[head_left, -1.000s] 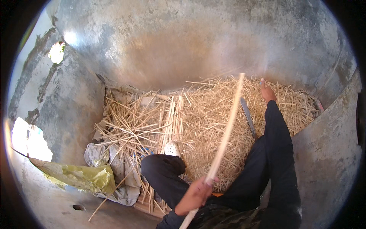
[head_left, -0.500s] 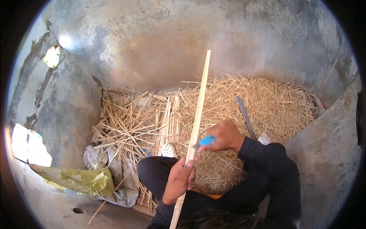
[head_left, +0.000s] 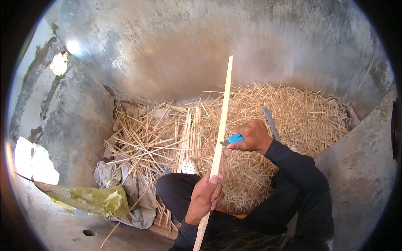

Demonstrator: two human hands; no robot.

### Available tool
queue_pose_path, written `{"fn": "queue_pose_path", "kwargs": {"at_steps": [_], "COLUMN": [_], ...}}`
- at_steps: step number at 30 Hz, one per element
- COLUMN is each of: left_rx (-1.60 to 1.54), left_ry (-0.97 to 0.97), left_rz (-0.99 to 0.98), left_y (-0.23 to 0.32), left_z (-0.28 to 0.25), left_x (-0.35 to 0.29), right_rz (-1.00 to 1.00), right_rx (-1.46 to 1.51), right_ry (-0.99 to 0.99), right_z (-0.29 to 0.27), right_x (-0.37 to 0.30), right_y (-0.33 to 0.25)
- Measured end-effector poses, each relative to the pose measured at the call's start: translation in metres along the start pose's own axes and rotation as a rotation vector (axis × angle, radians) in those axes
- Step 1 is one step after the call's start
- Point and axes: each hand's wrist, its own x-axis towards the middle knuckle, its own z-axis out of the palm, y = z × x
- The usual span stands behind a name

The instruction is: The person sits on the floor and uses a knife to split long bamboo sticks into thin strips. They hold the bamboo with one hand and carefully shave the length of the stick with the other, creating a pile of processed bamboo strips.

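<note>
A long pale strip of split bamboo or wood (head_left: 224, 111) slants upward in front of me, narrowing toward its far end. My left hand (head_left: 204, 197) is closed around its lower part, thumb lying along the top. In my right hand (head_left: 253, 136) is a blue-handled utility knife (head_left: 234, 138), fingers wrapped round the handle. The knife's short blade points left and lies at the strip's right edge, above my left hand. Whether the blade is biting in cannot be made out.
Thin shavings (head_left: 293, 113) heap up at the right, with a long metal blade (head_left: 270, 122) on them. Loose thin sticks (head_left: 138, 140) lie scattered at the left. A white clog (head_left: 189, 166), a yellowish torn sheet (head_left: 92, 201) and a grey concrete wall (head_left: 188, 50) surround the work.
My right hand and the knife have moved up along the strip, away from my left hand. The left hand keeps its grip, and the strip stands at nearly the same slant.
</note>
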Motion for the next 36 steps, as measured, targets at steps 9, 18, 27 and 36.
{"fn": "queue_pose_path", "kwargs": {"at_steps": [9, 18, 27, 36], "left_rx": [0.099, 0.253, 0.412, 0.43], "left_ry": [0.019, -0.047, -0.074, 0.1], "left_rz": [-0.062, -0.087, -0.058, 0.099], "left_y": [0.001, -0.003, -0.022, 0.01], "left_z": [0.0, 0.012, 0.011, 0.0], "left_x": [-0.025, -0.033, -0.039, -0.001], "right_rz": [0.246, 0.33, 1.036, 0.045], "right_rx": [-0.045, -0.208, -0.266, 0.118], "right_ry": [-0.02, 0.188, 0.49, -0.098], "right_z": [0.007, 0.003, -0.018, -0.016], "right_x": [0.013, 0.026, -0.037, 0.002], "right_y": [0.03, 0.129, 0.228, -0.018]}}
